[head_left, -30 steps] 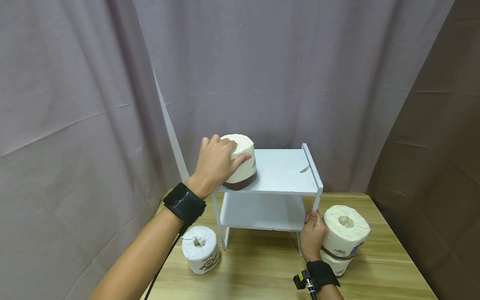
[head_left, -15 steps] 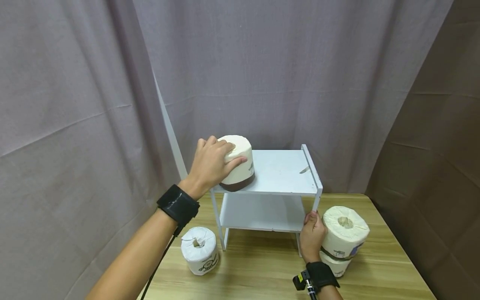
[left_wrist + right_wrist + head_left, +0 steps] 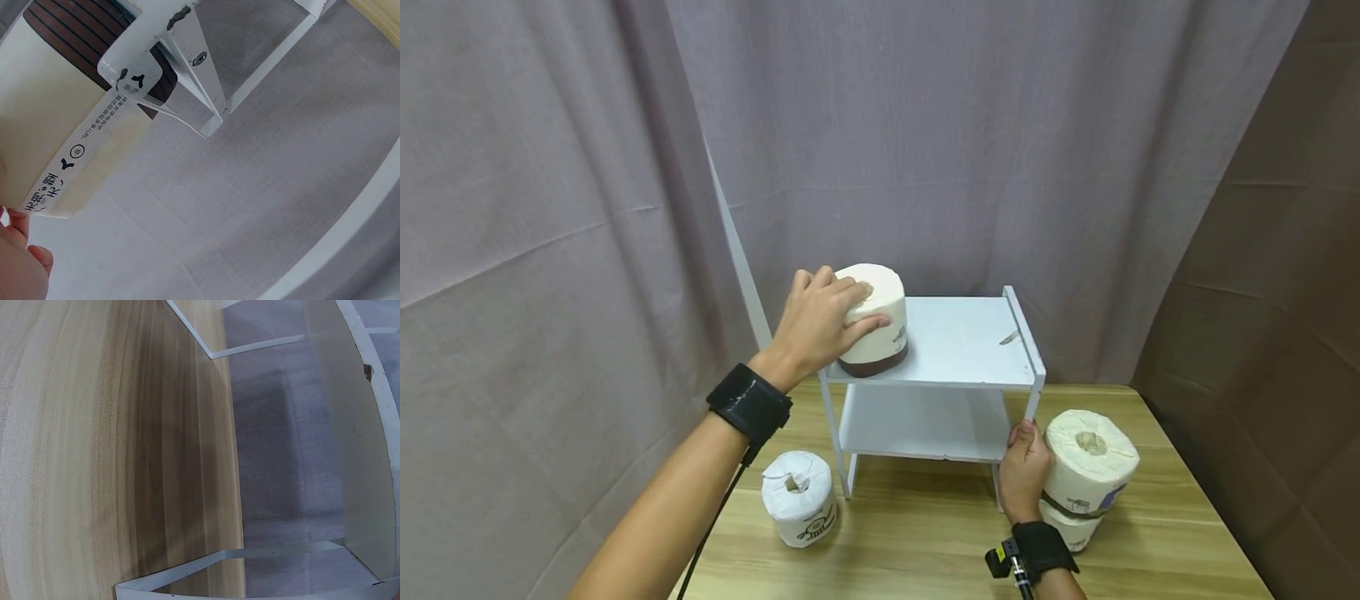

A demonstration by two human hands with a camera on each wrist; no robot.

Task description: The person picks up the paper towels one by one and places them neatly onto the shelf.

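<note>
My left hand (image 3: pixel 823 317) grips a cream-wrapped toilet paper roll (image 3: pixel 886 325) from its left side, with the thumb along the front and fingers over the top. The roll stands upright at the left end of the top board of a white two-tier shelf (image 3: pixel 962 337). In the left wrist view, the roll (image 3: pixel 37 81) shows a brown striped band and printed lettering, right beside the shelf's white end rail (image 3: pixel 134 47). My right hand (image 3: pixel 1027 471) holds the shelf's right front leg. The right wrist view shows the shelf's lower board (image 3: pixel 350 425) and leg frames.
A white-wrapped toilet paper roll (image 3: pixel 800 500) stands left of the shelf on the wooden table (image 3: pixel 917 542). Two more rolls are stacked right of my right hand, an upper roll (image 3: pixel 1093 467) on a lower roll (image 3: pixel 1067 525). Grey curtains (image 3: pixel 925 150) hang behind.
My left hand and the roll in it have shifted slightly to the left along the top board. The right hand keeps its hold on the shelf leg.
</note>
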